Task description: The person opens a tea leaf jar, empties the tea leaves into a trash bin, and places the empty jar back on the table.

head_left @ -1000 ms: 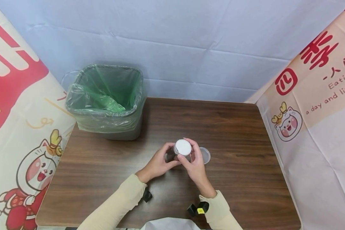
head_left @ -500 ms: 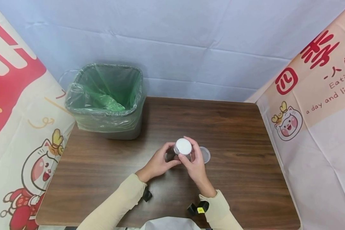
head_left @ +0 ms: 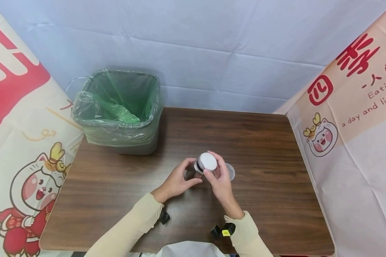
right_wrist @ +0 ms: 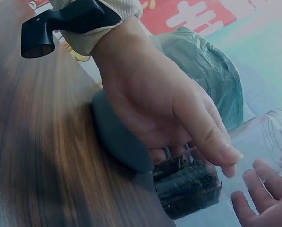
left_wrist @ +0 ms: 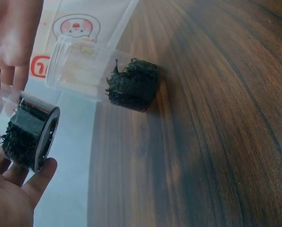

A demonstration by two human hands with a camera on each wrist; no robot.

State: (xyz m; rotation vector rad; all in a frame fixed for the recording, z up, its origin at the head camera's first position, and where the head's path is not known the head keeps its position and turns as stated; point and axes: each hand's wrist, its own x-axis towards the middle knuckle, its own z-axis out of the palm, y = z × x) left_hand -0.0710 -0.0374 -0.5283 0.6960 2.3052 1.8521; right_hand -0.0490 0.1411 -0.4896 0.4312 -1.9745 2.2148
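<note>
Between both hands is a clear jar [left_wrist: 25, 135] with dark, leaf-like contents that look like tea leaves. My left hand [head_left: 175, 182] grips its lower part; in the right wrist view, the left thumb [right_wrist: 211, 137] lies along the clear wall. A round white lid [head_left: 208, 161] caps the jar's top in the head view, held by the fingers of my right hand [head_left: 222, 182]. Whether it sits tight on the rim, I cannot tell. Just right of that hand stands a second clear jar [left_wrist: 133, 85], with similar dark leaves at its bottom.
A bin [head_left: 138, 148] lined with a green translucent bag stands at the table's back left. The brown wooden table [head_left: 260, 200] is bordered by a pale cloth wall [head_left: 193, 53] behind and printed cloths at both sides.
The held jar leans a little more to the right, and its white lid has shifted slightly right with my right hand. More of the jar's neck shows. My left hand stays about where it was.
</note>
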